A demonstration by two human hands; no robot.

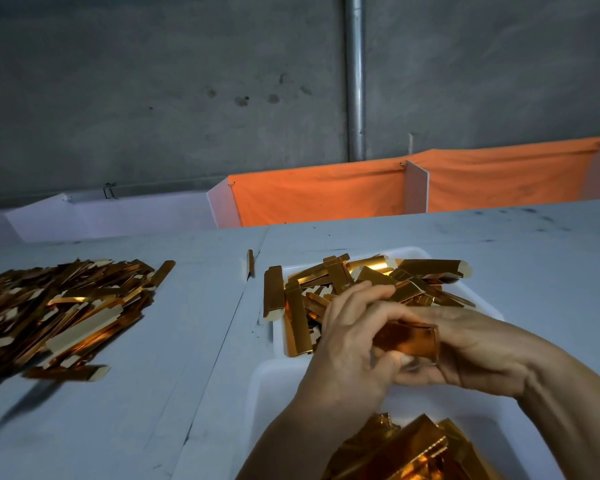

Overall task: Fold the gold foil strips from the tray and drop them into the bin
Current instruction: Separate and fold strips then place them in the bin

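My left hand (349, 336) and my right hand (471, 351) meet over a white tray (267, 382) and together pinch one gold foil strip (407, 341), which is bent between the fingers. The tray's far half holds a loose heap of gold strips (361, 282). More gold pieces (406, 452) lie in the tray's near end, under my left forearm. A large pile of flat gold strips (59, 306) lies on the table to the left.
The grey-white table (194, 341) ends at a row of bins along its far edge: a white bin (111, 216) at the left and orange cloth-lined bins (319, 195) behind the tray. A metal pole (355, 77) runs up the concrete wall.
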